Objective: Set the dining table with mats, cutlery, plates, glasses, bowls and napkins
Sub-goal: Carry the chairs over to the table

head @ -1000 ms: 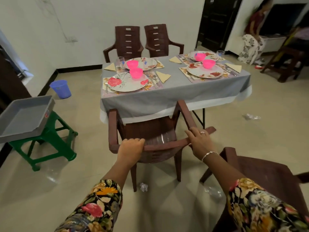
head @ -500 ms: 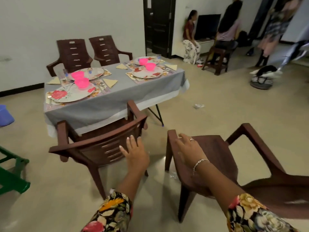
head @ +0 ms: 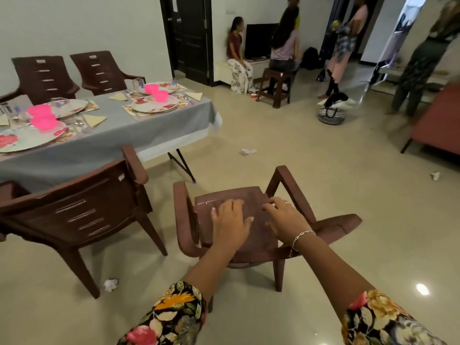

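Left hand [head: 230, 225] stretched out low above the brown chair [head: 181, 210], fingers straight and spread, gripping nothing. Right hand [head: 286, 220] alongside it, just apart, fingers loosely bent and likewise empty, a bracelet [head: 302, 235] at the wrist. Could not tell whether either palm touched the seat. Saw the grey-clothed counter [head: 149, 130] off to the left, laid with floral plates [head: 154, 105], pink bowls [head: 160, 95], folded napkins [head: 94, 120] and glasses [head: 137, 83].
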Tool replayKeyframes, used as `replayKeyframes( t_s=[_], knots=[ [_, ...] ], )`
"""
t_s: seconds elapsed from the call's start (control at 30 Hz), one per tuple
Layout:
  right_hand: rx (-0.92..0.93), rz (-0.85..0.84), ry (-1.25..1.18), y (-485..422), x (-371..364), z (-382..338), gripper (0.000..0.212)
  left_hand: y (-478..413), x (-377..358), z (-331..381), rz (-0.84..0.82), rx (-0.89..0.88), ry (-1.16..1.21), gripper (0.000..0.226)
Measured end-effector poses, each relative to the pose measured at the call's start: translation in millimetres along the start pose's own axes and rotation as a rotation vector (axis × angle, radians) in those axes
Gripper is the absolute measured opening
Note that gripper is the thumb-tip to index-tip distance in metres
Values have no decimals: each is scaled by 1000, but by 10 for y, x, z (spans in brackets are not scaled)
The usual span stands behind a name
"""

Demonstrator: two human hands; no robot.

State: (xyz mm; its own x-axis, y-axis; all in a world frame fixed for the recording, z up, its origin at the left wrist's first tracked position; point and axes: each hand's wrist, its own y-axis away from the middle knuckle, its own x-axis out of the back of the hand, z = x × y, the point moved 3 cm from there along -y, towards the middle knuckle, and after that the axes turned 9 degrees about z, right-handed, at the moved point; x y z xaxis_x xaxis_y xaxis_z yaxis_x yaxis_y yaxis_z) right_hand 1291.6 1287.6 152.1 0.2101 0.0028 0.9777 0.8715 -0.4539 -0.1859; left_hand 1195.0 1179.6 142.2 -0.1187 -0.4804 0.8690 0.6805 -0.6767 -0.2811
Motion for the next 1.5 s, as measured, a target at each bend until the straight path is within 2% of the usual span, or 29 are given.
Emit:
replayKeyframes(
  t_s=[0.13, 0.37, 0.67, 0.8, 0.87, 0.9, 0.97, 1.0, 1.03, 1.13, 1.17, 1.23, 1.33, 1.5],
  knots=[
    [-34, -18, -12, 62, 16, 390, 40, -89, -219, 352, -45, -16, 15, 43],
    [5, -166, 6, 21, -7, 896, 40, -350, -488, 546, -3, -19, 87, 37],
    [97, -288, -181, 108, -134, 966, 38, -200, -386, 433, -70, 70, -40, 39],
    [157, -259, -175, 249, -99, 964, 39, 105, -251, 411, -101, 122, -18, 40],
    [209, -242, -156, 374, -57, 980, 51, 307, -178, 369, -121, 150, -70, 39],
    [248, -216, -138, 432, -28, 998, 66, 403, -143, 351, -130, 156, -112, 40],
    [335, -176, -97, 533, -14, 1048, 94, 554, -98, 366, -165, 94, -215, 49],
    [378, -168, -56, 570, -17, 1074, 98, 601, -90, 386, -197, 47, -254, 56],
    [415, -167, -3, 602, -27, 1093, 92, 633, -90, 395, -237, 14, -274, 62],
    [451, -147, 93, 609, -86, 1121, 37, 654, -63, 392, -344, 11, -293, 75],
    [439, -142, 92, 598, -86, 1113, 29, 657, -55, 404, -369, 6, -320, 75],
    [416, -140, 111, 555, -98, 1122, 26, 660, -59, 427, -379, -28, -404, 60],
    [438, -100, 152, 485, -131, 1127, 25, 626, -61, 460, -262, -37, -507, 20],
    [507, -61, 138, 300, -142, 1195, 27, 499, -120, 447, -208, 1, -556, 23]
  ],
)
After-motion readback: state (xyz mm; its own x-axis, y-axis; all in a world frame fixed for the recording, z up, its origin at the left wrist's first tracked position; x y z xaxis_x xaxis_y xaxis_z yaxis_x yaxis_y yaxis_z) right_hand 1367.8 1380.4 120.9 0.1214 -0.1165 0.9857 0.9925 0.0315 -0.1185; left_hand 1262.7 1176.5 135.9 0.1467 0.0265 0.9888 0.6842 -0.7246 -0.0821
